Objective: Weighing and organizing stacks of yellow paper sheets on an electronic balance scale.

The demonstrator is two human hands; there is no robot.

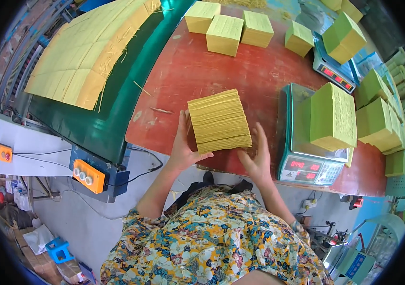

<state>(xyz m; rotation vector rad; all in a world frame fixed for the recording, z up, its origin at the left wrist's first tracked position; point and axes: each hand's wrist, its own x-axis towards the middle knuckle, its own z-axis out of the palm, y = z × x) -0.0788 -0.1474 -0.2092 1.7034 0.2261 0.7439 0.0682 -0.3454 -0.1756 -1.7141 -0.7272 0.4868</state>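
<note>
A block-shaped stack of yellow paper sheets (220, 121) is at the near edge of the red table, its layered sheet edges facing up toward me. My left hand (182, 149) grips its left side, with the fingers along that side and the thumb across the near corner. Beside the near right corner is my right hand (258, 160), its fingers spread and its thumb close to the stack. Whether that thumb touches the paper I cannot tell. Right of this hand, a digital scale (302, 172) with a lit red display carries another yellow paper stack (334, 117).
Several paper stacks (225, 34) stand along the back of the red table (164, 107), more at the right. A second scale (334, 78) bears a stack. At left, a green conveyor belt (103, 121) carries a wide yellow paper slab (88, 50); an orange button box (88, 175) sits at its end.
</note>
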